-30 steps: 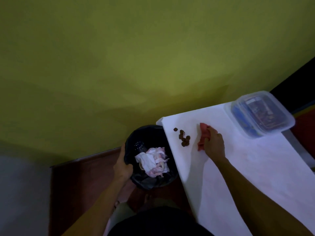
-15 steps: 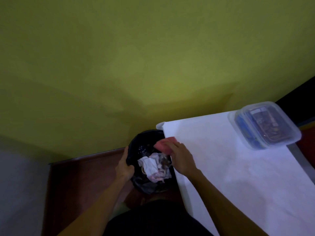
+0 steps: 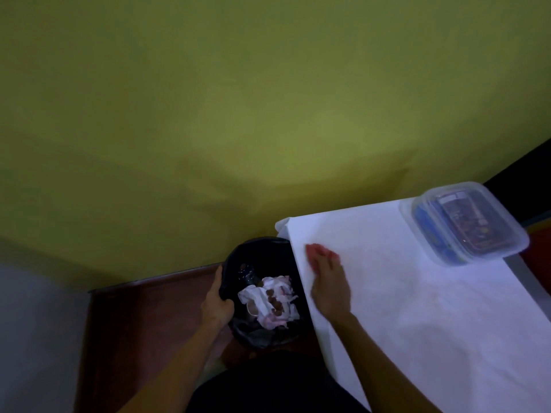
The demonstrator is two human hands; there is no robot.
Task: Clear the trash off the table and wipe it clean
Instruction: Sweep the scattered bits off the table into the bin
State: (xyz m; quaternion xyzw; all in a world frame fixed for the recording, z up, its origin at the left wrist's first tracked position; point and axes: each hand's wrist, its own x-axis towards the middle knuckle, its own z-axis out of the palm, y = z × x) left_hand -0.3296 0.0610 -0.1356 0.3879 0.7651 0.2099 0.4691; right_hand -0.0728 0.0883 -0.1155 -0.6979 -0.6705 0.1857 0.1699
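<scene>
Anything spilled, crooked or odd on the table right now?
One thing: the clear lidded container sits at the far corner of the table, its right side overhanging the edge. No spills visible; the brown bits lie in the bin.

Both forearms were bare to the frame edge; no sleeve, watch, or ring was visible. Left hand [image 3: 217, 304] and right hand [image 3: 329, 289] were ungloved. A dark, near-black garment [image 3: 268, 386] covered the body at bottom centre; detail was lost in dim light.

Dim, soft-focus view, wide-angle edge distortion
</scene>
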